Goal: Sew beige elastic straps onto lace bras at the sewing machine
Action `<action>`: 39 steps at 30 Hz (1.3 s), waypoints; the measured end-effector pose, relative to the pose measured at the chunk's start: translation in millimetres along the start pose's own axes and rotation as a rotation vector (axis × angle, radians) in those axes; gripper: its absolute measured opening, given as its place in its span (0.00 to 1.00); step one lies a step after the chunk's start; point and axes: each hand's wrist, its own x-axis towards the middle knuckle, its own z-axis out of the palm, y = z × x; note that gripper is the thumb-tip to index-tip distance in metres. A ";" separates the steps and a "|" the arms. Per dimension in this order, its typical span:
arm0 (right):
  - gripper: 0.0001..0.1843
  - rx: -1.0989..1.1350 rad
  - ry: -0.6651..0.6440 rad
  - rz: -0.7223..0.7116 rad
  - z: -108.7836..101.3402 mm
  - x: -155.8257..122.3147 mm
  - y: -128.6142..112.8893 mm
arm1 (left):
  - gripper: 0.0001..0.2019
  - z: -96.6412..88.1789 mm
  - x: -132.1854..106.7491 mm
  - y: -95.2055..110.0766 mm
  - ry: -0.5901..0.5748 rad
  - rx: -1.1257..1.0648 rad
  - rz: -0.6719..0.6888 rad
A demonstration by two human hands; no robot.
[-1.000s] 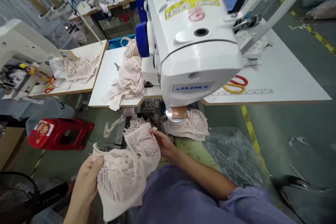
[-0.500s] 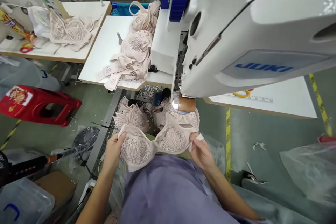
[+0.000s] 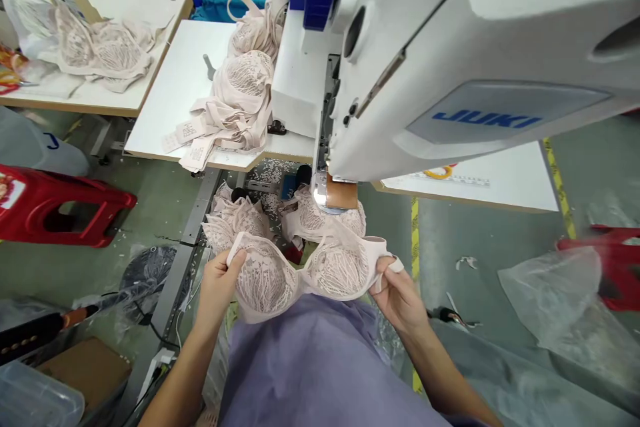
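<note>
Lace bra (image 3: 336,271), pale beige-pink, is stretched between our two hands in front of our purple top (image 3: 310,367); whether its lower edge touches that cloth we cannot tell. Our left hand (image 3: 220,280) is pinched, thumb against fingers, on the outer upper end of one cup. Our right hand (image 3: 400,297) is clamped on the band at the opposite end, where a bit loops past the fingers. Just beyond the cups, we see a lace bundle (image 3: 235,220) on the left and another garment (image 3: 307,213) partly hidden by the brown cylinder (image 3: 341,193) on the nose of our white JUKI machine (image 3: 450,80). Farther out, a pile of bras (image 3: 245,90) lies along the right side of the white table (image 3: 167,87), its printed labels (image 3: 197,150) reaching over the front edge. Near the front edge of the right-hand table (image 3: 520,177) are a yellow handle loop (image 3: 439,173) and a ruler (image 3: 470,181). Our left neighbouring table (image 3: 135,7) carries more lace (image 3: 117,50) near its right edge.
</note>
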 end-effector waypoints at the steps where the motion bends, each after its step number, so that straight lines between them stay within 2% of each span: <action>1: 0.15 0.020 -0.011 -0.001 3.5 -0.2 -0.5 | 0.18 -0.7 0.7 -0.5 0.007 -0.008 -0.008; 5: 0.12 0.165 -0.089 0.082 18.5 3.8 -3.4 | 0.24 -7.1 8.9 -7.1 0.065 -0.093 -0.085; 8: 0.08 0.336 -0.081 0.209 24.4 9.6 -4.0 | 0.25 -13.7 13.8 -8.6 0.068 -0.235 -0.187; 11: 0.05 0.448 -0.096 0.357 29.1 13.2 -1.7 | 0.23 -20.2 10.2 -1.1 0.107 -0.356 -0.247; 14: 0.09 0.499 -0.139 0.459 36.4 14.2 1.1 | 0.21 -24.6 0.5 11.1 0.197 -0.400 -0.258; 16: 0.11 0.530 -0.152 0.499 41.5 13.7 2.2 | 0.19 -26.0 -6.8 18.9 0.231 -0.401 -0.258; 19: 0.13 0.575 -0.176 0.517 46.1 12.0 2.8 | 0.18 -27.9 -16.4 27.6 0.221 -0.392 -0.247; 24: 0.14 0.630 -0.237 0.502 48.3 9.7 2.8 | 0.23 -37.2 -23.1 30.3 0.214 -0.423 -0.299; 32: 0.13 0.472 -0.252 0.455 52.4 11.2 1.7 | 0.27 -42.3 -21.5 28.9 0.184 -0.474 -0.321; 35: 0.08 0.331 -0.262 0.395 52.9 9.2 6.9 | 0.28 -50.2 -24.0 33.7 0.155 -0.491 -0.351; 37: 0.10 0.196 -0.300 0.342 55.8 6.9 12.5 | 0.26 -62.2 -20.5 44.8 0.105 -0.504 -0.370; 39: 0.13 -0.005 -0.385 0.317 62.8 5.6 17.8 | 0.24 -79.8 -6.5 70.7 0.101 -0.507 -0.319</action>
